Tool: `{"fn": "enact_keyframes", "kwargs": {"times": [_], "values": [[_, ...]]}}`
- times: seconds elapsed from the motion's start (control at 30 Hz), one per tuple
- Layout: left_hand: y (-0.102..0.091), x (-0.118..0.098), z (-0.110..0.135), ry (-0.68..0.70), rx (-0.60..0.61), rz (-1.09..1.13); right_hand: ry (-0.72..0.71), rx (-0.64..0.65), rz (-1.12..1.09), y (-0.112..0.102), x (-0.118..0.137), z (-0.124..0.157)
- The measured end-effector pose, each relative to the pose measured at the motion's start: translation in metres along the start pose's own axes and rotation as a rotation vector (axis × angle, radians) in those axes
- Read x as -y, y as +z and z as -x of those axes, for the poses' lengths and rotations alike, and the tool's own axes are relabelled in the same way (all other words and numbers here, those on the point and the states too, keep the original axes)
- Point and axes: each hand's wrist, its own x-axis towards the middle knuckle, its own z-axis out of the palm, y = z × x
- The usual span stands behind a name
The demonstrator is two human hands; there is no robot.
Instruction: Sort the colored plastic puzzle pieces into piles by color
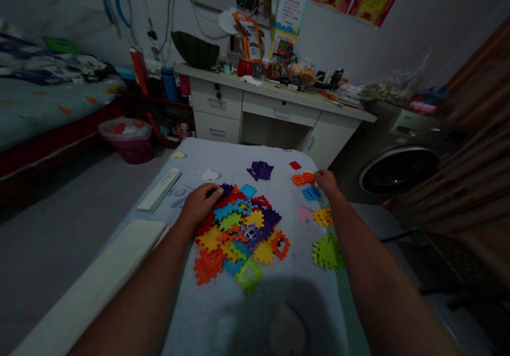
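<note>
A mixed pile of notched plastic building pieces (243, 234) in red, orange, yellow, green, blue and purple lies on the cloth-covered table (295, 281). At the pile's far left edge rests my left hand (201, 203), its fingers curled by a dark purple piece (226, 189); what they hold, if anything, is hidden. My right hand (326, 181) pinches the right end of the orange pieces (303, 178) at the table's right side. Close by lie blue pieces (310, 193), yellow pieces (322, 217) and green pieces (326, 252). Purple pieces (260, 170) form a separate group farther back.
A red piece (295, 164) lies near the far right corner. Along the left edge are a white bar (159, 190) and a long pale board (99, 281). Beyond stand a cluttered desk (279, 112), a washing machine (394, 154) and a lined bin (129, 141).
</note>
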Motion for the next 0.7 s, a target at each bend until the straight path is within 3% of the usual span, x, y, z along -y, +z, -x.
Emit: {"fn": "enact_keyframes", "kwargs": {"times": [0.1,0.17,0.3,0.4,0.5,0.7], "values": [[0.001,0.001,0.0,0.01,-0.004,0.007,-0.091,-0.033,-0.077,-0.005,0.021,0.017],[0.001,0.001,0.0,0.009,-0.008,0.013,-0.204,0.019,-0.176,-0.007,0.04,0.036],[0.002,0.0,0.0,0.009,-0.011,0.025,-0.486,0.403,-0.322,-0.008,0.076,0.08],[0.002,0.0,0.001,0.027,-0.008,0.044,-0.598,0.651,-0.255,0.0,0.094,0.106],[0.001,0.001,0.001,0.032,-0.011,0.062,-0.594,0.652,-0.1,0.014,0.103,0.119],[0.0,-0.001,0.002,0.038,0.006,0.081,-0.617,0.517,0.047,0.038,0.106,0.127]]}}
